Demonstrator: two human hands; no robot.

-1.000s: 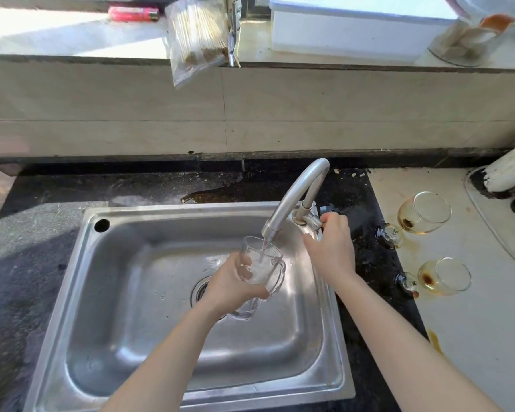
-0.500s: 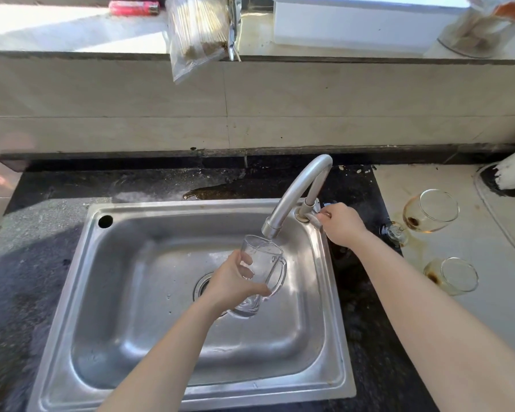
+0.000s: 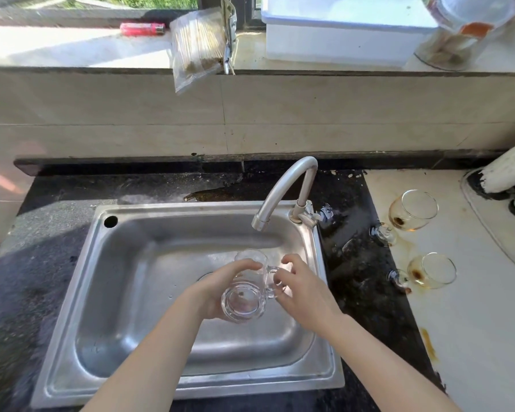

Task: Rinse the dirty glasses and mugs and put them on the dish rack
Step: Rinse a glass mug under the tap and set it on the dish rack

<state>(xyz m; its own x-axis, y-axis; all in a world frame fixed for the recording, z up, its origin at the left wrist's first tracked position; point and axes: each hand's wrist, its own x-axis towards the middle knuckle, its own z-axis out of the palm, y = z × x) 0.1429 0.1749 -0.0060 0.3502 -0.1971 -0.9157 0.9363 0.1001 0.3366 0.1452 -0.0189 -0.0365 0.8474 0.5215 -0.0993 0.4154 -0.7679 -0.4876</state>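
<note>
One clear mug (image 3: pixel 244 295) is held over the basin of the sink (image 3: pixel 125 286), tipped onto its side with one round end toward the onlooker; which end this is cannot be told. Its handle (image 3: pixel 273 279) points to the right. Grasping the mug's body is the left hand (image 3: pixel 217 288), fingers wrapped over the upper side. Against the handle lies the right hand (image 3: pixel 304 289), fingers curled; whether they close on the handle cannot be told. Both forearms reach in across the sink's near rim.

Behind the mug and apart from it stands the tap (image 3: pixel 283 188), fixed at the sink's back right corner, its spout arched leftward over the basin. Dark counter (image 3: pixel 36 263) surrounds the sink, with a wet patch behind the rim.

To the right, on pale counter (image 3: pixel 473 337), two stemmed glasses lie on their sides, well apart from the mug: the far glass (image 3: pixel 414 211) and the near glass (image 3: pixel 431 270). Each holds brown residue, and brown stains mark the surface beside them. A white pipe (image 3: pixel 509 171) rises at the far right.

On the sill above the tiled wall rest a red lighter (image 3: pixel 142 29), a plastic bag (image 3: pixel 197 49) hanging over the edge, a white box (image 3: pixel 339 31) and a jar (image 3: pixel 455 34).
</note>
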